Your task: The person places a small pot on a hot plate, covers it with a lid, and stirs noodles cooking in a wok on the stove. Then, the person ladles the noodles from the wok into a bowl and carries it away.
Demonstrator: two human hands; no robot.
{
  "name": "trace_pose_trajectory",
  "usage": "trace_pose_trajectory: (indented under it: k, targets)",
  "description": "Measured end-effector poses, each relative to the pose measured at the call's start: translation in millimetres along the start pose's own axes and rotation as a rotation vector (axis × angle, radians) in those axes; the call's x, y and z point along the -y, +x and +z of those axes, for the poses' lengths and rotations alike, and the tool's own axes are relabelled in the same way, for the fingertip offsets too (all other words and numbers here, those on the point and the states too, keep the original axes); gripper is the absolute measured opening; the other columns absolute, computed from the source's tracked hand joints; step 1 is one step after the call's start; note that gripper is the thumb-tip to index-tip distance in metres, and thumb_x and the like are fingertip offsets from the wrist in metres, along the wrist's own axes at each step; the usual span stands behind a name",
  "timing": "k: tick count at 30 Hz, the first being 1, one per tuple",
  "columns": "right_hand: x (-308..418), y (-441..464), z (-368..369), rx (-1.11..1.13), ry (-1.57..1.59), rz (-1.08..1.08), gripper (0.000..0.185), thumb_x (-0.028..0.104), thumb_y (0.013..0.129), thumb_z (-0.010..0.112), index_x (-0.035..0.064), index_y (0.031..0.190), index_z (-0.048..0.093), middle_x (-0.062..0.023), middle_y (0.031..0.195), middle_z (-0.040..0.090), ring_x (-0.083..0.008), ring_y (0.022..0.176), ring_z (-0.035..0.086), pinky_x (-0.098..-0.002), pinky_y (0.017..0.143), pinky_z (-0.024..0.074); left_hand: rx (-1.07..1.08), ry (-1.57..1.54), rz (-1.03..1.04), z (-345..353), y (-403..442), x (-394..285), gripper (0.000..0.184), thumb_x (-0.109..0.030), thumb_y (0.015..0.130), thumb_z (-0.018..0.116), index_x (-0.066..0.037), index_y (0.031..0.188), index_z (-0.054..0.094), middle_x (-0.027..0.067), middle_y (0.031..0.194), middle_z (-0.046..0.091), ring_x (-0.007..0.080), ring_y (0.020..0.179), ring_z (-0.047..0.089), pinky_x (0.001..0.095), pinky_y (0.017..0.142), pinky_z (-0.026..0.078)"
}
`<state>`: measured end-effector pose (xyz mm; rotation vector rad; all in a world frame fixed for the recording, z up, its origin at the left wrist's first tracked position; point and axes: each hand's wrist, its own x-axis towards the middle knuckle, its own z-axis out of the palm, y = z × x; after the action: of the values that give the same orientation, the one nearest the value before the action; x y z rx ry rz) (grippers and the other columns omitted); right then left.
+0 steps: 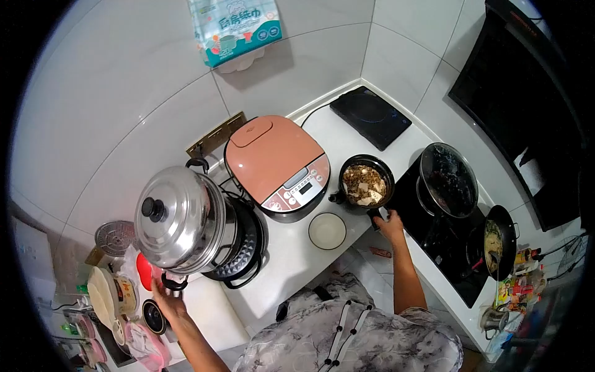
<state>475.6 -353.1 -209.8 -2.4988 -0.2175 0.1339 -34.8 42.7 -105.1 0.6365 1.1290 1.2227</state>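
My right hand [391,229] is closed around the handle of a small black pot [390,186], which stands on the white counter. Chopped brown and pale food [364,185] fills the pot. On the left, my left hand [168,300] has its fingers stretched out beside a red rounded object [144,271], whose kind I cannot make out. Those fingers are close to the black side handle of a large steel pot [173,229] with a domed lid; whether they touch it or the red object is unclear. A small black bowl [153,317] lies just below that hand.
A pink rice cooker [279,155] stands mid-counter, with a pale round bowl [327,231] in front. Behind the black pot lies a black induction plate [370,118]. To the right, a black cooktop [446,257] carries a glass-lidded pan [449,180] and a wok [501,243].
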Motion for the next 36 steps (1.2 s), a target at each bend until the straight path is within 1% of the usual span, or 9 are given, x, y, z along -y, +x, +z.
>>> trace_pose_trajectory:
  k: [1,3,4,8,11,15,19,24,36]
  targets:
    - [-2,5,1,-0.002,0.008,0.005,0.061,0.035,0.068,0.073,-0.0056,0.108,0.053,-0.0213,0.102,0.059,-0.0314,0.093,0.059,-0.0375,0.078,0.0491,0.016,-0.019,0.192,-7,12,4,0.051,-0.040,0.084,0.059,-0.010,0.124,0.048,0.0072,0.129,0.043,0.0254,0.119,0.040,0.0494,0.101,0.028]
    - [-3,12,-2,0.414,0.407,0.201,0.057,0.035,0.069,0.073,-0.0067,0.104,0.056,-0.0146,0.090,0.062,-0.0233,0.078,0.062,-0.0332,0.062,0.0521,-0.188,0.200,0.610,60,-46,-22,0.049,-0.032,0.088,0.054,-0.003,0.126,0.044,0.0113,0.136,0.038,0.0243,0.125,0.036,0.0447,0.106,0.025]
    - [17,7,-14,0.385,0.411,0.243,0.052,0.036,0.069,0.074,-0.0050,0.099,0.059,-0.0097,0.084,0.062,-0.0171,0.068,0.060,-0.0287,0.053,0.0508,-0.175,0.295,0.802,81,-61,-34,0.045,-0.024,0.090,0.051,0.000,0.127,0.041,0.0140,0.137,0.037,0.0245,0.129,0.032,0.0414,0.108,0.023]
    - [16,24,-16,0.589,0.508,0.283,0.042,0.028,0.072,0.073,-0.0047,0.095,0.060,-0.0122,0.080,0.063,-0.0188,0.065,0.062,-0.0317,0.053,0.0519,0.081,0.473,1.079,166,-122,-34,0.038,-0.010,0.090,0.048,0.001,0.126,0.041,0.0166,0.139,0.036,0.0260,0.128,0.034,0.0396,0.107,0.024]
    - [3,41,4,0.811,0.696,0.402,0.037,0.024,0.077,0.070,-0.0025,0.100,0.059,-0.0129,0.079,0.065,-0.0219,0.065,0.063,-0.0341,0.053,0.0519,0.455,0.491,0.960,218,-146,1,0.028,0.000,0.086,0.046,0.001,0.114,0.049,0.0193,0.133,0.045,0.0263,0.124,0.042,0.0380,0.106,0.028]
    - [7,41,1,0.862,0.945,0.600,0.022,0.015,0.076,0.071,-0.0015,0.086,0.060,-0.0132,0.073,0.063,-0.0225,0.061,0.062,-0.0346,0.053,0.0529,0.945,0.493,0.653,273,-176,52,0.018,0.003,0.081,0.052,0.003,0.098,0.056,0.0189,0.118,0.056,0.0285,0.116,0.049,0.0378,0.101,0.033]
    - [7,34,1,0.767,0.918,0.476,0.017,0.012,0.073,0.069,-0.0002,0.081,0.059,-0.0100,0.065,0.059,-0.0210,0.051,0.057,-0.0333,0.048,0.0493,1.299,0.832,0.555,313,-198,87,0.021,0.004,0.074,0.061,0.001,0.095,0.060,0.0159,0.107,0.061,0.0273,0.103,0.058,0.0326,0.089,0.044]
    - [-8,35,18,0.728,0.994,0.311,0.019,0.012,0.071,0.067,-0.0039,0.078,0.058,-0.0115,0.063,0.058,-0.0203,0.050,0.057,-0.0326,0.043,0.0455,1.665,0.932,0.619,338,-209,124,0.021,-0.004,0.076,0.062,-0.002,0.097,0.059,0.0164,0.113,0.057,0.0337,0.102,0.056,0.0367,0.086,0.046]
    - [12,40,8,0.738,1.036,0.407,0.019,0.014,0.074,0.065,-0.0031,0.077,0.058,-0.0117,0.064,0.059,-0.0206,0.049,0.057,-0.0320,0.042,0.0443,1.472,0.898,0.647,358,-193,135,0.014,-0.002,0.078,0.061,-0.002,0.091,0.060,0.0147,0.101,0.062,0.0308,0.094,0.060,0.0357,0.079,0.048]
